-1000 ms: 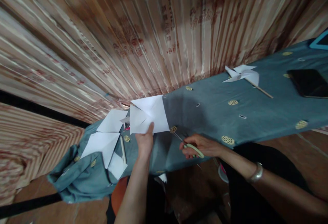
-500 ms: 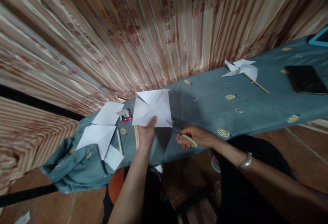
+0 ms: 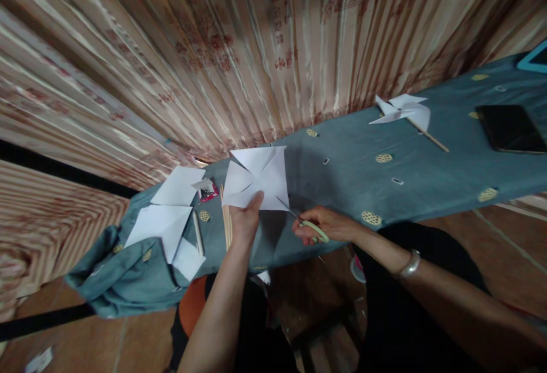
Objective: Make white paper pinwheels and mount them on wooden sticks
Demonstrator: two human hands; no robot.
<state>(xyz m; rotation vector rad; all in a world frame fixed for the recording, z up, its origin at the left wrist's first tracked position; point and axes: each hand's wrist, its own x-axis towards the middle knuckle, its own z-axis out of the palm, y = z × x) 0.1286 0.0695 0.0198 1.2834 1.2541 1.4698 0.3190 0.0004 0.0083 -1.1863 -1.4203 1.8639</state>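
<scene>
A square sheet of white paper (image 3: 267, 175), with slits running from its corners toward the middle, is pinched at its near edge by my left hand (image 3: 244, 218). The thumb lies on top and the other fingers are hidden beneath. My right hand (image 3: 318, 226) grips scissors with light green handles (image 3: 315, 230). Their blades (image 3: 287, 205) are at the sheet's near right corner. Under and beside the left hand lie several thin wooden sticks (image 3: 227, 226). A small red and white box (image 3: 207, 189) holding small dark items stands to the left of the sheet.
More white sheets (image 3: 160, 222) and a whitish pen-like stick (image 3: 198, 233) lie at left on the green cloth (image 3: 342, 185). A paper pinwheel (image 3: 401, 112) on a stick, a black phone (image 3: 510, 128) and a blue-edged object (image 3: 533, 61) are at right. A curtain (image 3: 265, 60) hangs along the back.
The paper's left part has shifted slightly right, and its slits gape a little wider. The scissor blades reach slightly further in at the near right corner. Both hands keep their grip.
</scene>
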